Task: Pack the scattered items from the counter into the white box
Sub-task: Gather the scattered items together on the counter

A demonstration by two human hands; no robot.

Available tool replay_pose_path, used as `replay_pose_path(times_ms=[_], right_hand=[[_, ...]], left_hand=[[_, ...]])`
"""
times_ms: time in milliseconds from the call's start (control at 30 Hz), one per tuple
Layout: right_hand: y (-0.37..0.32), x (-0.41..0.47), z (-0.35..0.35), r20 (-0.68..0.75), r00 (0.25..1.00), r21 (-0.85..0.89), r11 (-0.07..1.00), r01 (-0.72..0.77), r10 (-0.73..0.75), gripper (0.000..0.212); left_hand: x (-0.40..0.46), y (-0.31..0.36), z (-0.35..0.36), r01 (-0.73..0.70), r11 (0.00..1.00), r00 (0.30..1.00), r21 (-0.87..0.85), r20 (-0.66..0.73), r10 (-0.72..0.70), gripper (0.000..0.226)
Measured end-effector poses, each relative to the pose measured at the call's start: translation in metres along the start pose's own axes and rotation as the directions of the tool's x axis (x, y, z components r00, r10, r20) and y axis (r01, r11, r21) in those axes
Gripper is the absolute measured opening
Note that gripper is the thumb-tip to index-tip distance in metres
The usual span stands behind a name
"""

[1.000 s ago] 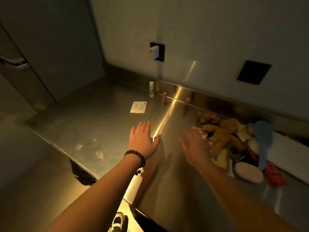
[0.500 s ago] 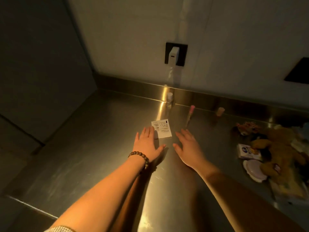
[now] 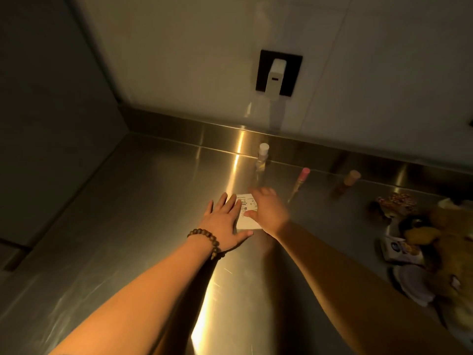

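Note:
A small white printed card (image 3: 247,210) lies flat on the steel counter (image 3: 128,239). My left hand (image 3: 226,222), with a bead bracelet on the wrist, lies flat with fingers spread over the card's left edge. My right hand (image 3: 268,212) hovers over the card's right side, fingers apart, thumb touching it. Behind stand a small clear bottle with a white cap (image 3: 262,156), a pink-capped tube (image 3: 299,181) and a tan-capped bottle (image 3: 348,181). The white box is out of view.
At the right edge lies a heap: a tan plush toy (image 3: 450,242), a small blue-and-white packet (image 3: 399,249), a round pale compact (image 3: 414,285) and a beaded item (image 3: 394,201). A white plug sits in a black wall socket (image 3: 277,73). A raised steel lip runs along the wall.
Both hands have moved forward onto the white card; they were short of it before. The view has closed in on the counter's back and the heap has slid to the right edge.

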State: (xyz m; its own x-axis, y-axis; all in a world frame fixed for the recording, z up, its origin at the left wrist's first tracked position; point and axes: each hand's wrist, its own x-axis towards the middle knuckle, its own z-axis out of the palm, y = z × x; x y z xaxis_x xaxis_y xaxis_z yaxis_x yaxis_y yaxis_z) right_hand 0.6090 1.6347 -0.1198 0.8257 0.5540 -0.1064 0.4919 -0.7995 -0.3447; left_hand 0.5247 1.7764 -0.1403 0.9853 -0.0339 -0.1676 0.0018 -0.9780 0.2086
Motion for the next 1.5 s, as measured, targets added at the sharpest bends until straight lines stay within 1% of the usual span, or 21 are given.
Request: replay_pose_path(times_ms=[67, 133, 167, 233, 267, 300, 367, 433, 500, 533, 633, 700, 767, 800, 867, 933, 1100, 1167, 1333, 1433, 1500], right_hand=[[0.004, -0.001, 0.0, -0.057, 0.997, -0.023, 0.999, -0.046, 0.045, 0.059], [0.012, -0.009, -0.003, -0.128, 0.99, -0.041, 0.997, -0.066, 0.06, 0.042], [0.017, -0.015, -0.005, -0.185, 0.981, -0.003, 0.998, -0.06, 0.058, 0.031], [0.031, -0.03, -0.01, -0.304, 0.95, 0.135, 0.991, -0.025, 0.065, 0.013], [0.04, -0.038, -0.014, -0.336, 0.936, 0.203, 0.978, -0.039, 0.107, 0.011], [0.049, -0.044, -0.02, -0.324, 0.932, 0.238, 0.968, -0.084, 0.161, 0.011], [0.07, -0.052, -0.033, -0.278, 0.922, 0.256, 0.946, -0.198, 0.268, 0.012], [0.097, -0.06, -0.047, -0.245, 0.888, 0.277, 0.906, -0.321, 0.389, 0.012], [0.125, -0.068, -0.058, -0.278, 0.854, 0.215, 0.895, -0.391, 0.439, 0.009], [0.138, -0.071, -0.061, -0.296, 0.852, 0.203, 0.899, -0.387, 0.433, 0.007], [0.161, -0.071, -0.074, -0.256, 0.852, 0.311, 0.873, -0.375, 0.457, 0.008], [0.169, -0.066, -0.08, -0.331, 0.84, 0.343, 0.884, -0.318, 0.43, 0.008], [0.17, -0.058, -0.086, -0.388, 0.825, 0.414, 0.877, -0.243, 0.412, 0.011], [0.17, -0.053, -0.089, -0.395, 0.822, 0.422, 0.876, -0.234, 0.41, 0.012], [0.174, -0.043, -0.09, -0.423, 0.829, 0.348, 0.91, -0.225, 0.367, 0.007], [0.178, -0.034, -0.091, -0.445, 0.845, 0.283, 0.942, -0.181, 0.297, 0.004], [0.185, -0.024, -0.092, -0.502, 0.846, 0.215, 0.973, -0.08, 0.181, 0.01], [0.186, -0.025, -0.093, -0.511, 0.843, 0.22, 0.973, -0.062, 0.169, 0.013], [0.19, -0.041, -0.105, -0.539, 0.81, 0.342, 0.939, -0.04, 0.23, 0.011], [0.2, -0.059, -0.129, -0.594, 0.76, 0.367, 0.93, -0.036, 0.264, 0.007], [0.214, -0.075, -0.151, -0.604, 0.726, 0.411, 0.909, -0.068, 0.327, 0.002]], left_hand=[[0.005, 0.002, -0.002, -0.023, 0.999, 1.0, -0.028, -0.019, 0.022, 0.093], [0.012, 0.009, -0.006, -0.037, 0.996, 0.998, -0.084, -0.053, 0.032, 0.093], [0.016, 0.014, -0.009, -0.039, 0.992, 0.997, -0.122, -0.076, 0.03, 0.093], [0.029, 0.028, -0.015, -0.035, 0.973, 0.99, -0.227, -0.142, 0.002, 0.091], [0.036, 0.037, -0.018, -0.025, 0.953, 0.985, -0.301, -0.169, -0.027, 0.089], [0.043, 0.047, -0.021, -0.012, 0.922, 0.982, -0.387, -0.176, -0.061, 0.087], [0.058, 0.067, -0.025, 0.012, 0.842, 0.984, -0.539, -0.142, -0.105, 0.088], [0.074, 0.086, -0.026, 0.043, 0.781, 0.987, -0.624, -0.094, -0.13, 0.09], [0.089, 0.102, -0.026, 0.063, 0.745, 0.985, -0.664, -0.077, -0.152, 0.091], [0.097, 0.109, -0.026, 0.063, 0.732, 0.984, -0.679, -0.083, -0.161, 0.089], [0.116, 0.123, -0.024, 0.041, 0.679, 0.973, -0.733, -0.124, -0.193, 0.077], [0.125, 0.128, -0.022, 0.033, 0.634, 0.966, -0.773, -0.137, -0.218, 0.065], [0.131, 0.13, -0.02, 0.024, 0.603, 0.961, -0.798, -0.148, -0.234, 0.047], [0.133, 0.131, -0.02, 0.023, 0.605, 0.958, -0.796, -0.155, -0.24, 0.036], [0.137, 0.132, -0.02, 0.016, 0.639, 0.951, -0.769, -0.186, -0.248, 0.016], [0.139, 0.132, -0.022, -0.003, 0.654, 0.943, -0.756, -0.219, -0.249, 0.007], [0.137, 0.129, -0.028, -0.025, 0.655, 0.941, -0.755, -0.24, -0.241, 0.018], [0.136, 0.129, -0.031, -0.037, 0.666, 0.941, -0.745, -0.251, -0.228, 0.02], [0.139, 0.141, -0.04, -0.038, 0.661, 0.948, -0.749, -0.236, -0.213, 0.016], [0.145, 0.165, -0.051, -0.09, 0.673, 0.95, -0.734, -0.266, -0.162, 0.016], [0.151, 0.188, -0.06, -0.15, 0.685, 0.945, -0.713, -0.307, -0.113, 0.018]])
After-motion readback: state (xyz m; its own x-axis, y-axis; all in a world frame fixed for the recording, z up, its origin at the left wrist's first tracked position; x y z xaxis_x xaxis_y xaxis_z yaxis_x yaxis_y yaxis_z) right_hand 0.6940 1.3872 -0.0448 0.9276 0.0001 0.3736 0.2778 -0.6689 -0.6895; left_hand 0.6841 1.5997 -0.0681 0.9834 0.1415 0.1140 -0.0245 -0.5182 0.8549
